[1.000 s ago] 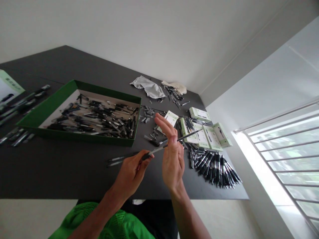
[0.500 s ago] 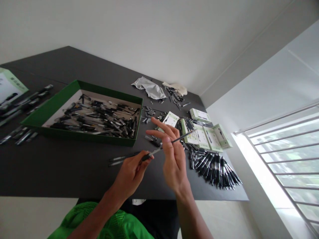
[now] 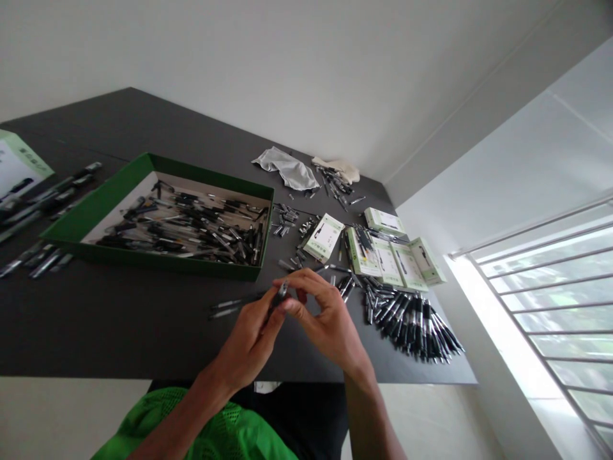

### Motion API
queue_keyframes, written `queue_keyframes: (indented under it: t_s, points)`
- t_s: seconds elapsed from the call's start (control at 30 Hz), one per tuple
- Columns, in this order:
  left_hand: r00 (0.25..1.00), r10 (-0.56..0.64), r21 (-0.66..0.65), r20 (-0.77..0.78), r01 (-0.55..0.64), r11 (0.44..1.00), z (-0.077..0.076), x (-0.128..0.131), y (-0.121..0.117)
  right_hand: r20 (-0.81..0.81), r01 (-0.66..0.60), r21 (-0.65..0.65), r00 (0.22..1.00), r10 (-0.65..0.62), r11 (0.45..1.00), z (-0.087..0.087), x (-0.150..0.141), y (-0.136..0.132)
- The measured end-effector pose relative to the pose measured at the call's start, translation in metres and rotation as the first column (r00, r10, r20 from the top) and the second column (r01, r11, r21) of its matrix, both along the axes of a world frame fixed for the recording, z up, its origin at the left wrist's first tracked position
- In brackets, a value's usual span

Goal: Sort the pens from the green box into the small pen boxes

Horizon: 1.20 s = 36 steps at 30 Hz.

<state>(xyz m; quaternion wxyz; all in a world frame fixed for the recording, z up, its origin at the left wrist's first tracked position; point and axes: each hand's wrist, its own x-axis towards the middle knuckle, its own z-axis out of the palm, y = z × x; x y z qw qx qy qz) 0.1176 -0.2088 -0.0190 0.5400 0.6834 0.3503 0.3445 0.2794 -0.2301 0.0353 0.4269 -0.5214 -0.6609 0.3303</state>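
Note:
My left hand (image 3: 249, 335) is closed round a pen (image 3: 280, 294) with a dark grip, its clear end pointing up and away. At that end are the bent thumb and fingers of my right hand (image 3: 325, 316), pinched about the pen; fingers hide part of it. Both hands are above the dark table, in front of the green box (image 3: 167, 260), which holds a heap of pen parts (image 3: 201, 223). A couple of pens (image 3: 230, 308) lie on the table just left of my hands.
At right, a fan of black pens (image 3: 421, 326) lies near open white-and-green cartons (image 3: 407, 265). A small carton (image 3: 325, 237) sits among loose caps (image 3: 285, 218). Farther back are a white cloth (image 3: 287, 167) and a cream cloth (image 3: 338, 168). More pens (image 3: 48, 195) lie at left.
My right hand has moved left and down to the pen's end, its spread fingers now curled in. The long thin dark rod it held no longer shows between my hands.

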Motion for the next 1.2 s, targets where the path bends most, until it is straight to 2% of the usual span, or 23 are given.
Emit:
queue_keyframes:
  t_s: [0.1,0.17,0.3,0.4,0.5,0.6,0.73,0.9,0.97,1.1,1.2]
  points:
    - [0.992,-0.028,0.118,-0.123,0.042,0.992,0.001,-0.013,-0.005,0.002,0.016,-0.018,1.0,-0.016,1.0,-0.006,0.002,-0.008]
    - [0.965,0.047,0.257,-0.259,0.022,0.966,-0.008,-0.027,-0.01,-0.013,0.011,-0.026,1.0,-0.011,1.0,-0.009,0.008,-0.013]
    - [0.832,0.304,0.534,-0.464,-0.011,0.845,-0.039,-0.048,-0.016,-0.088,0.087,-0.009,0.992,-0.088,0.996,-0.013,0.021,-0.02]
    - [0.773,0.399,0.637,-0.494,0.009,0.771,-0.053,-0.049,-0.016,-0.137,0.21,0.033,0.969,-0.204,0.977,-0.017,0.029,-0.021]
    - [0.762,0.441,0.68,-0.474,-0.002,0.733,-0.054,-0.041,-0.014,-0.172,0.281,0.054,0.948,-0.268,0.958,-0.019,0.033,-0.024]
    - [0.722,0.505,0.711,-0.473,-0.025,0.703,-0.048,-0.032,-0.011,-0.169,0.288,0.059,0.947,-0.274,0.956,-0.02,0.036,-0.028]
    - [0.672,0.554,0.724,-0.491,-0.04,0.689,-0.041,-0.028,-0.006,-0.146,0.296,0.068,0.948,-0.284,0.953,-0.021,0.041,-0.034]
    - [0.747,0.461,0.714,-0.479,0.026,0.699,-0.038,-0.031,-0.002,-0.133,0.308,0.08,0.946,-0.296,0.948,-0.021,0.053,-0.04]
    - [0.755,0.46,0.729,-0.467,0.035,0.684,-0.039,-0.033,-0.003,-0.122,0.315,0.073,0.945,-0.305,0.946,-0.021,0.059,-0.042]
    - [0.693,0.556,0.771,-0.458,-0.001,0.636,-0.04,-0.035,-0.008,-0.099,0.325,0.063,0.943,-0.318,0.944,-0.022,0.065,-0.045]
    - [0.665,0.587,0.768,-0.462,-0.032,0.64,-0.039,-0.034,-0.01,-0.068,0.322,0.078,0.946,-0.317,0.944,-0.019,0.065,-0.046]
